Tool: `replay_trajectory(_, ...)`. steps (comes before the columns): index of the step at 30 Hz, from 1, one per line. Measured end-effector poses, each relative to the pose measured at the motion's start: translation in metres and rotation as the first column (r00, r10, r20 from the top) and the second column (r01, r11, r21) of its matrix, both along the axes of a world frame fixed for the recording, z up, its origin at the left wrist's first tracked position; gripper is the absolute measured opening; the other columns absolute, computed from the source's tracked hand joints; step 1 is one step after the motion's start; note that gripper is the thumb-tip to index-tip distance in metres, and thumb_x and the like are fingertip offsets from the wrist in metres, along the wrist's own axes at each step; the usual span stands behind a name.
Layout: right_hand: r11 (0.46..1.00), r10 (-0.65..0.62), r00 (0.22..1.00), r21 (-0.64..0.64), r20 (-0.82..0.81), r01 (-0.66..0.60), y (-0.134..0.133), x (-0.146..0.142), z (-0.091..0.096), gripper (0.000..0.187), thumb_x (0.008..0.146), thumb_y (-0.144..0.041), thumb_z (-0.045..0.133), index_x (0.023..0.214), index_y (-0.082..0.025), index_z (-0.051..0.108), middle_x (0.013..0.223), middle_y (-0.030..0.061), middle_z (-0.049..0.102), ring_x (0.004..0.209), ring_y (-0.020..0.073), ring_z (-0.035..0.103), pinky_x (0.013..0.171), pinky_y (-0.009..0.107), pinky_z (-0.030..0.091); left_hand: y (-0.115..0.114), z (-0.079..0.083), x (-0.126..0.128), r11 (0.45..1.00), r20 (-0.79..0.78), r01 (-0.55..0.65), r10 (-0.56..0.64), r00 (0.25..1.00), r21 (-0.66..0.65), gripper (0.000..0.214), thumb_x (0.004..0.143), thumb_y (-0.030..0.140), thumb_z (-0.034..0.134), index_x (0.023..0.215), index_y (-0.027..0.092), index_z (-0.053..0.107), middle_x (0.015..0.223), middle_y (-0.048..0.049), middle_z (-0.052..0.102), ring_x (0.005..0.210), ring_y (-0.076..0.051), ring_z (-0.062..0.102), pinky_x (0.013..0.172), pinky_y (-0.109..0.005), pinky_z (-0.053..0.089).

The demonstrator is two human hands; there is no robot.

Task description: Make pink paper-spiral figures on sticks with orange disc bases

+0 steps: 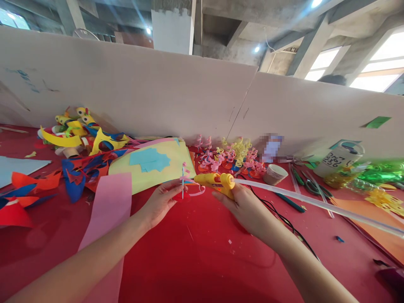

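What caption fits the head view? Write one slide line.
Right hand with glue gun, left hand with paper craft, over red table.

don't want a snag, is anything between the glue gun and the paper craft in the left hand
Nothing visible: the glue gun in the right hand points at the paper craft in the left hand from close by. The black cord lies off to the right.

You've got a red tabletop (189, 269); left side has a pale blue sheet (19, 169), orange cutouts (36, 181), a long pink strip (112, 202) and a paper stack, yellow sheet (143, 182) uppermost. Far middle, curled pink and yellow pieces (241, 151); to your right, paper cup (275, 175), black cord (290, 226), teal pen-like tool (290, 203), scissors (312, 186), orange sheet (372, 225), green see-through plastic (383, 170).
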State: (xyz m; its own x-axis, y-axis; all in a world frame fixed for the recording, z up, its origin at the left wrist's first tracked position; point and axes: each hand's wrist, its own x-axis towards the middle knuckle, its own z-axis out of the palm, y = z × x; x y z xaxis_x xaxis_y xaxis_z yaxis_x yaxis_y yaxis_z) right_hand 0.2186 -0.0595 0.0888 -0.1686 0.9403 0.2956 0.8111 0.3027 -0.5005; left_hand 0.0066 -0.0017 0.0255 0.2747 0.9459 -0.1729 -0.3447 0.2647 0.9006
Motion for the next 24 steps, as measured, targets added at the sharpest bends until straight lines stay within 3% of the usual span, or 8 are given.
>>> replay_trajectory(11, 0.999, -0.024, 0.999, -0.037, 0.026, 0.025, 0.001, 0.0, -0.003, 0.03, 0.086, -0.041, 0.045, 0.067, -0.019, 0.052, 0.058, 0.0012, 0.055, 0.05, 0.0153, 0.049, 0.047, 0.025, 0.033, 0.002, -0.003, -0.001, 1.0, -0.009, -0.018, 0.018, 1.0, -0.014, 0.019, 0.067, 0.025, 0.073, 0.086, 0.026, 0.07, 0.081, -0.0001, 0.071, 0.089, -0.018, 0.06, 0.078, -0.029, 0.04)
replay_trajectory(15, 0.993, -0.114, 0.992, -0.037, 0.056, 0.116, 0.009, 0.009, -0.008, 0.032, 0.087, -0.043, 0.043, 0.07, -0.018, 0.055, 0.06, 0.0032, 0.058, 0.053, 0.0174, 0.053, 0.049, 0.026, 0.035, 0.001, -0.002, -0.001, 0.999, 0.0, -0.029, 0.029, 1.0, -0.017, 0.019, 0.066, 0.025, 0.074, 0.085, 0.027, 0.07, 0.081, 0.0008, 0.072, 0.091, -0.018, 0.06, 0.079, -0.03, 0.04)
replay_trajectory(19, 0.979, -0.165, 0.969, -0.086, 0.186, 0.183, 0.026, 0.019, -0.03, 0.044, 0.092, -0.041, 0.031, 0.064, -0.018, 0.057, 0.054, 0.0047, 0.058, 0.051, 0.0169, 0.057, 0.049, 0.025, 0.037, 0.0, 0.001, 0.0, 0.999, -0.045, -0.047, 0.046, 0.998, -0.023, 0.018, 0.066, 0.025, 0.074, 0.083, 0.027, 0.07, 0.08, 0.0016, 0.072, 0.091, -0.017, 0.06, 0.074, -0.026, 0.041)
replay_trajectory(24, 0.988, -0.038, 0.914, -0.123, 0.404, 0.095, 0.038, 0.026, -0.065, 0.024, 0.086, -0.02, 0.043, 0.1, -0.015, 0.062, 0.06, 0.0061, 0.064, 0.053, 0.0162, 0.061, 0.045, 0.022, 0.036, -0.001, 0.006, 0.002, 0.998, 0.021, -0.061, 0.061, 0.998, -0.003, 0.019, 0.065, 0.021, 0.075, 0.083, 0.025, 0.071, 0.08, 0.0019, 0.073, 0.081, -0.016, 0.063, 0.072, -0.025, 0.044)
